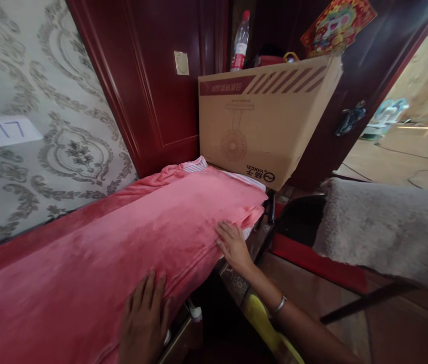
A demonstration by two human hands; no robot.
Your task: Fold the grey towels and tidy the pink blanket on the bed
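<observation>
Along the wall at nine o'clock: patterned wallpaper with a paper label reading 277; dark red door beyond it at twelve o'clock

Pink blanket: the pink blanket lies spread flat over a long raised surface, running from seven o'clock up toward twelve o'clock; a striped cloth peeks out at its far end

Left hand: the left hand lies palm down on the blanket's near edge at six o'clock; fingers spread flat and open, gripping nothing

Right hand: the right hand rests at the blanket's side edge near its far corner, at about four o'clock from the blanket's middle; fingers are stretched along the fold, seemingly pressing rather than pinching, though the fingertips are partly hidden by the cloth; a bracelet sits on the wrist

Cardboard box: the cardboard box stands at one o'clock, just beyond the blanket's far end, printed with a fan drawing; a plastic bottle rises behind it

Grey rug: the grey rug hangs at three o'clock, well apart from both hands
</observation>
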